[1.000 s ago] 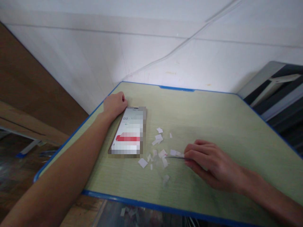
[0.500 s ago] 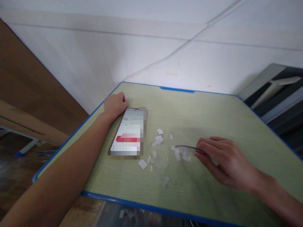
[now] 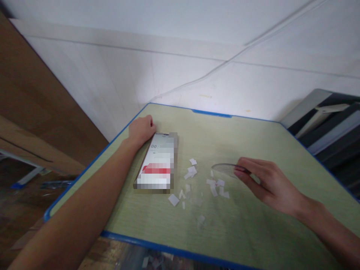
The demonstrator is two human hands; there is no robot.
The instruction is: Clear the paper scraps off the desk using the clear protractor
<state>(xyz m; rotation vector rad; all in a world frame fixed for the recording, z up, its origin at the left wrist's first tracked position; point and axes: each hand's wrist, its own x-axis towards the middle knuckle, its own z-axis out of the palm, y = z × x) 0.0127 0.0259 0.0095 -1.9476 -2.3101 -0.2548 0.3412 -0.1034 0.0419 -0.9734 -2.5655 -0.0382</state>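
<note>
My right hand (image 3: pixel 264 180) pinches a thin, clear round disc with a dark rim (image 3: pixel 225 168) between thumb and fingers. The disc is tilted above the tabletop, and its exact kind cannot be made out. Just below and left of it lies a cluster of white paper scraps (image 3: pixel 214 190). More paper scraps (image 3: pixel 192 171) are scattered between the disc and a phone (image 3: pixel 156 159), whose lit screen has a red band and is partly blurred out. Closed into a fist, my left hand (image 3: pixel 143 129) rests on the table by the phone's far end; nothing shows in it.
The green tabletop (image 3: pixel 242 232) has a blue edge and meets a white wall (image 3: pixel 180 71) at the back. Brown panelling (image 3: pixel 42 86) stands at left, and dark and grey items (image 3: pixel 332 116) at right. Below the front edge, a clear container (image 3: pixel 157 258) holds bits of paper.
The disc has gone from nearly edge-on to showing more of its face, and sits slightly higher off the scraps. The whole view has shifted a little. My left hand remains by the phone.
</note>
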